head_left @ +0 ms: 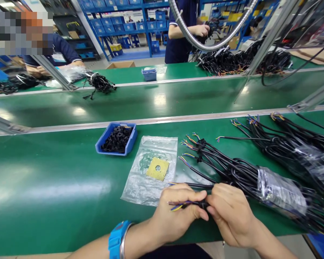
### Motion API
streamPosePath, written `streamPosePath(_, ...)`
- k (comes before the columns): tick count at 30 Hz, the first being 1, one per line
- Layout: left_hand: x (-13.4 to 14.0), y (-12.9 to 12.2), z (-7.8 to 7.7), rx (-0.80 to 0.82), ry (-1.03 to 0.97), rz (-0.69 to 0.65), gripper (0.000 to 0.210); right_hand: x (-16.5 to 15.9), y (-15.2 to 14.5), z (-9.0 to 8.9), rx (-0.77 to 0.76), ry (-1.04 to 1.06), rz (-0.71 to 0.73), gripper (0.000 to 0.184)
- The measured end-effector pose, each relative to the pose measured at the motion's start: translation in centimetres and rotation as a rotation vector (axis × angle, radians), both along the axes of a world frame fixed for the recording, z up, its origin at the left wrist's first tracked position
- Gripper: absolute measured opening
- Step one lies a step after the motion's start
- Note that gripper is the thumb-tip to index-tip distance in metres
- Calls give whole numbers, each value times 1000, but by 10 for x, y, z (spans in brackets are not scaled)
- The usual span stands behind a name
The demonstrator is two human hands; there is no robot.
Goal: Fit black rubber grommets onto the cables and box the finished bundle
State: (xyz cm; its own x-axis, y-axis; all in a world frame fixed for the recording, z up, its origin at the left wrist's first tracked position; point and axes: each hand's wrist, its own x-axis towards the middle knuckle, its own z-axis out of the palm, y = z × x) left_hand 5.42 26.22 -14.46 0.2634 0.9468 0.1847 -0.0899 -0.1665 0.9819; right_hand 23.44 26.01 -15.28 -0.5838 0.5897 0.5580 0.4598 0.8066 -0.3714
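Note:
My left hand (172, 216) is closed round the end of a black cable, with bare coloured wires (177, 206) sticking out across the palm. Between the two hands, a small black fitting (203, 204) sits on the cable at my left fingertips. My right hand (230, 212) pinches the cable just behind that fitting, touching it; the fingers hide the cable there. Right beyond my hands lies a bundle of black cables (232, 163) with stripped wire ends, some wearing similar black fittings (201, 144).
A clear plastic bag (136, 189) with a yellow square pad (152, 172) on it lies ahead. A blue tray (98, 146) holds small black parts. More cables (280, 142) lie at right. Across the metal rail, two people handle cables and bags; a metal hose (194, 41) hangs overhead.

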Motion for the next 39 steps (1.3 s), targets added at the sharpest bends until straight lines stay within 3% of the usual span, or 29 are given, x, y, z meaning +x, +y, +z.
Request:
streamPosePath(5, 3, 3, -7, -76, -70, -13, 29, 0, 0, -2, 0, -24, -18, 18)
streamPosePath(9, 6, 1, -11, -16, -39, 13, 28, -2, 3, -3, 22, -20, -28, 19)
streamPosePath(16, 5, 2, -7, -5, 1, -8, 26, -1, 3, -4, 23, -18, -39, 16)
streamPosePath(20, -6, 6, -6, -241, -68, -98, 48, 4, 1, 3, -13, -28, -52, 13)
streamPosePath(25, -24, 6, -8, -534, -187, -168, 28, 2, -1, 14, -7, -86, -82, 12)
streamPosePath(30, -28, 4, -3, -597, -290, -218, 30, 0, -2, 13, 44, -105, -103, 11)
streamPosePath(39, -24, 0, -6, -677, -300, -167, 33, 5, -1, 15, 116, -161, -48, 14)
